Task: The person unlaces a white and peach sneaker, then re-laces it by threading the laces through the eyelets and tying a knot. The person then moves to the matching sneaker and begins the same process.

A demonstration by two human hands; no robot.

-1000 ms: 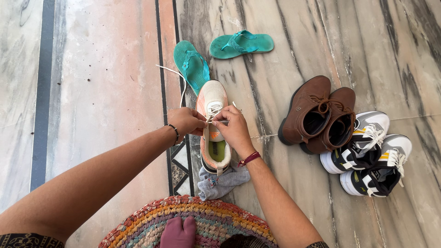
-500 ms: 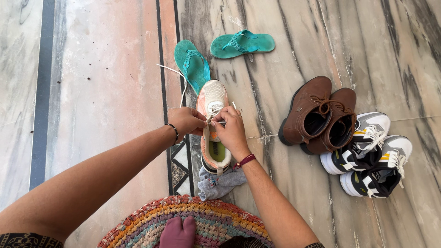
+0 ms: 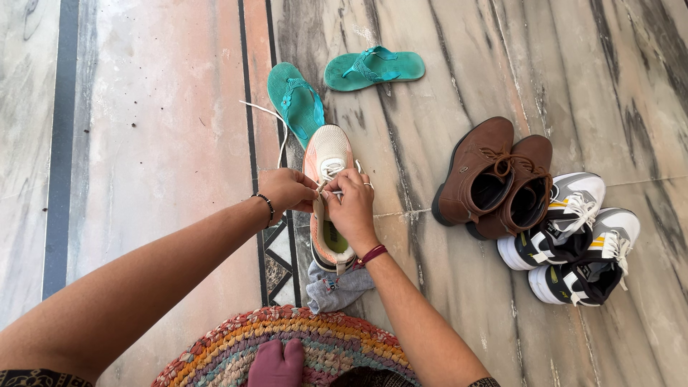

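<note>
On the marble floor (image 3: 158, 143), centre, near a braided rug (image 3: 315, 344), stands a peach sneaker (image 3: 328, 154). Left hand (image 3: 287, 189) and right hand (image 3: 352, 202) each pinch its white lace (image 3: 331, 170). Boots (image 3: 494, 179) sit right.

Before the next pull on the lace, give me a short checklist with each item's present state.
1. Both hands on the lacing: ok. The left hand and right hand meet over the sneaker at its eyelets.
2. Sneaker flat on the floor: ok, toe pointing away from the person.
3. Loose lace free: ok, it trails left of the toe, past the near sandal, with no visible snag.
4. Which eyelet is being worked: cannot tell, the fingers cover it.
5. Room on the right: ok, the boots stand apart from the sneaker.
6. Heel clear: not ok, it rests against a grey sock.
</note>
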